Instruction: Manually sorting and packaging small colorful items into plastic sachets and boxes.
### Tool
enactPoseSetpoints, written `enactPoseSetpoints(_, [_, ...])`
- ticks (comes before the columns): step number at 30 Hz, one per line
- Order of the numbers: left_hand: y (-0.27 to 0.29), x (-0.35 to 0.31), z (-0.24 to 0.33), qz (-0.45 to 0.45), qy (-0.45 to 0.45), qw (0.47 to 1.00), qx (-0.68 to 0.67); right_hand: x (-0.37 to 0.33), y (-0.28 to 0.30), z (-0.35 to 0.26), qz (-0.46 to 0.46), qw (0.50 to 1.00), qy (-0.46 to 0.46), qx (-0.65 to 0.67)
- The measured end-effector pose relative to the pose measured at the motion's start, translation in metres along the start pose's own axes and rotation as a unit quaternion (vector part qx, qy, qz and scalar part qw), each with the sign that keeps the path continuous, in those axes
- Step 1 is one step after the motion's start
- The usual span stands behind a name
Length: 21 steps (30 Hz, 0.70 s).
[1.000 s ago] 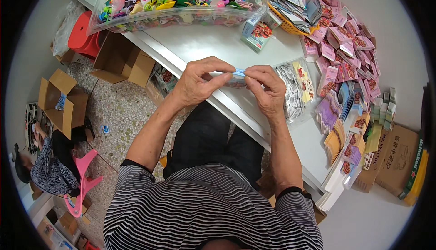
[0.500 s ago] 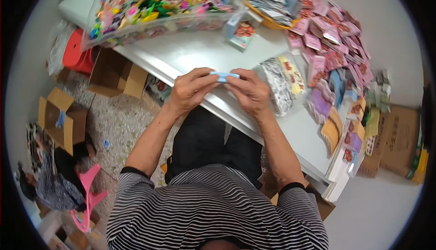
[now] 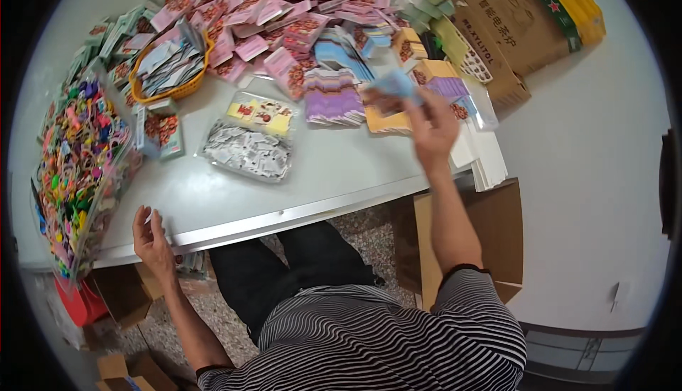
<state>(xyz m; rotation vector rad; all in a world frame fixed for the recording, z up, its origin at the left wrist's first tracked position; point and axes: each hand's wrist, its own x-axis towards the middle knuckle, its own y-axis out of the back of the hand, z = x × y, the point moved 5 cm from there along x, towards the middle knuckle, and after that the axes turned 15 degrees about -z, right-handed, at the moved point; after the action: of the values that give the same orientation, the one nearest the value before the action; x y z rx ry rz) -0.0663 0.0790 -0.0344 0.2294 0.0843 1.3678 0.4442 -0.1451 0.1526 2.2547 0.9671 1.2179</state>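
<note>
Head view: right hand (image 3: 435,129) pinches a blurred blue packet (image 3: 396,84), likely light, creasable, best edge-held; left hand (image 3: 153,243) has fingers parted.

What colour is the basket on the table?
The basket is yellowish orange; the head view shows it best.

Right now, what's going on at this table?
The person's right hand seems to hold a blue item, too blurred to identify, out by the purple stack and the orange stack. The left hand shows nothing in its grip, near the front edge of the white table. Pink boxes lie heaped toward the back.
</note>
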Motion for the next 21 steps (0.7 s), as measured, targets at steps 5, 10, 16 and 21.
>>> enactPoseSetpoints(5, [-0.01,0.006,0.001,0.048,-0.022,0.995,0.087,-0.028,0.103,0.144,0.13,0.979,-0.152,-0.042])
enactPoseSetpoints(10, [-0.038,-0.004,0.014,0.09,-0.046,0.981,0.168,-0.05,0.15,0.228,0.11,0.963,-0.212,-0.122])
enactPoseSetpoints(16, [-0.085,-0.017,0.034,0.109,-0.038,0.97,0.213,-0.047,0.168,0.308,0.099,0.953,-0.239,-0.158])
enactPoseSetpoints(21, [-0.097,-0.027,0.033,0.114,-0.051,0.971,0.203,-0.048,0.168,0.341,0.118,0.942,-0.226,-0.217])
